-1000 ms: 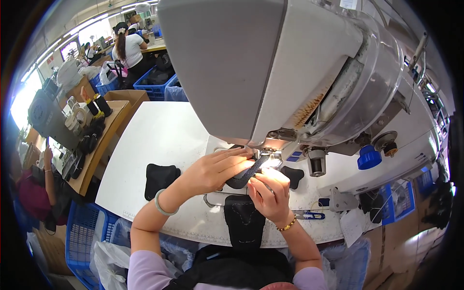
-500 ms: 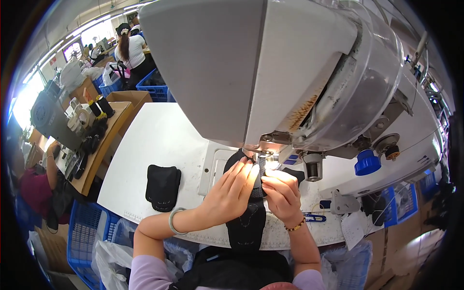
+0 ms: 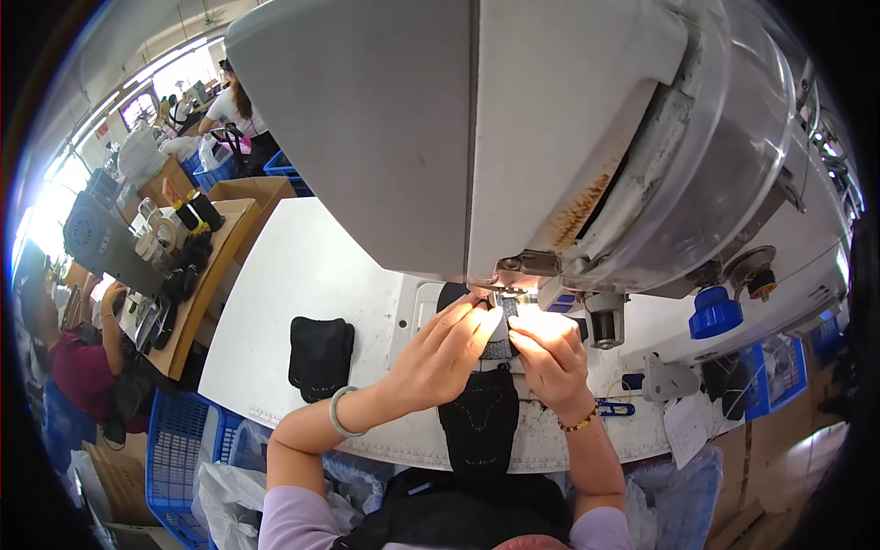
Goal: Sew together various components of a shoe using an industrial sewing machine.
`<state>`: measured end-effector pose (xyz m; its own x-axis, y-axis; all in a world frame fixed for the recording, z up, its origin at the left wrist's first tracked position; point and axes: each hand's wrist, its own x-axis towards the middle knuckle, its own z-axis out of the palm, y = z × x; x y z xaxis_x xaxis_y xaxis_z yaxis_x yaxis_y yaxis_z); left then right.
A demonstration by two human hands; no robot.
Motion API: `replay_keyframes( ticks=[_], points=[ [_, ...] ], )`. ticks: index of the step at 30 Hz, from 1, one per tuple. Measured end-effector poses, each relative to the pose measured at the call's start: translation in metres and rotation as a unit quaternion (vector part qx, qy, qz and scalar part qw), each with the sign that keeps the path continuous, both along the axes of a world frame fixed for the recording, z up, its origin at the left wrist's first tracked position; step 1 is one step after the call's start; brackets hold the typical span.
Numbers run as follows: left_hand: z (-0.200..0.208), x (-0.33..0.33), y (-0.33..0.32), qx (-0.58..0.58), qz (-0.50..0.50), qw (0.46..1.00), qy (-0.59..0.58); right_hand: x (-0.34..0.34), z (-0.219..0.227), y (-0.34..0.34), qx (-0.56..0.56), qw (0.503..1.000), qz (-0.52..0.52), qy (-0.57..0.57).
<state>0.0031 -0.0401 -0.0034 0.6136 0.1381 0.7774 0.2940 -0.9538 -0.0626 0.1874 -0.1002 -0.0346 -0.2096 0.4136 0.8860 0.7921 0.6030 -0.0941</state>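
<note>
Both my hands work at the lit needle area of a sewing machine point(image 3: 541, 137). My left hand point(image 3: 442, 356) is closed, its fingertips gathered on the left edge of a black fabric piece point(image 3: 478, 417). Close by on the right, my right hand point(image 3: 553, 362) pinches the edge of a grey speckled strip point(image 3: 501, 349) on that piece. The strip runs up under the machine head, where the fingers partly hide it. Toward me, the black fabric, with pale stitched marks, hangs down over the table's front edge.
Stacked black fabric pieces point(image 3: 321, 357) lie on the white table point(image 3: 266, 284) to the left. At right are a blue-handled thread snipper point(image 3: 616, 409) and the machine's blue knob point(image 3: 715, 313). Blue baskets point(image 3: 179, 458) stand below. Another person point(image 3: 87, 367) works at the left.
The view has shifted, bringing the machine head larger into sight. My fingertips are slightly farther apart around the grey strip, and more of the strip shows between my hands.
</note>
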Motion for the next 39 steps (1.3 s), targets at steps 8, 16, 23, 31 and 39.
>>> replay_keyframes(
  ticks=[8, 16, 23, 31, 39],
  points=[
    [-0.008, -0.004, 0.019, 0.035, -0.021, 0.999, -0.001, -0.005, 0.009, -0.001, -0.019, 1.000, -0.022, -0.004],
    [-0.019, -0.001, 0.042, 0.012, -0.062, 0.997, -0.050, -0.012, 0.008, -0.001, -0.015, 0.997, -0.071, -0.009],
    [-0.021, -0.001, 0.047, 0.013, -0.064, 0.996, -0.056, -0.018, 0.005, -0.002, -0.004, 0.994, -0.110, -0.001],
    [-0.024, -0.029, 0.080, -0.275, -0.091, 0.953, -0.089, -0.022, -0.002, -0.001, -0.022, 0.994, -0.105, 0.033],
    [0.000, 0.000, 0.103, -0.715, -0.071, 0.691, -0.077, -0.019, -0.003, 0.003, -0.005, 0.994, -0.097, 0.041]
  ],
)
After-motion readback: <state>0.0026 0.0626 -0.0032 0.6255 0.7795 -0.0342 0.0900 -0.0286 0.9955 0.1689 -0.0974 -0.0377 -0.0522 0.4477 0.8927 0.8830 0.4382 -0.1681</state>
